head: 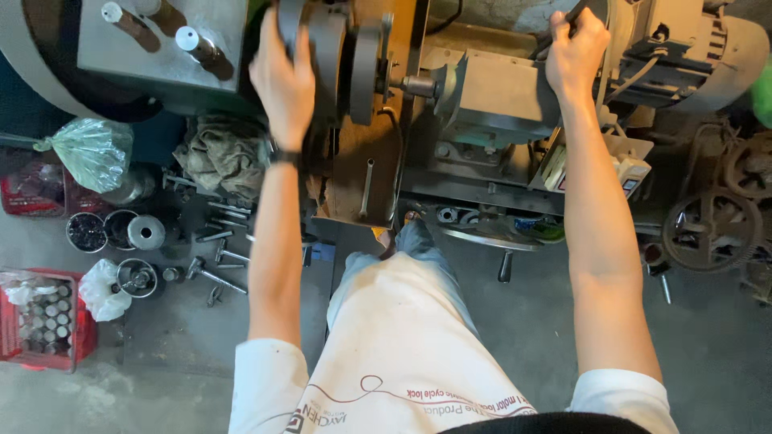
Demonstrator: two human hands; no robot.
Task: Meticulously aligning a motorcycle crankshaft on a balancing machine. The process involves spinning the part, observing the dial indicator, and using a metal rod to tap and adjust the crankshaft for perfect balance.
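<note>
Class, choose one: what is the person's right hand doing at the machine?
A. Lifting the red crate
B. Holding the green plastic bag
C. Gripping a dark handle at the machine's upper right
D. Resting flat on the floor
C: the right hand is closed around a dark handle on the grey machine.
</note>
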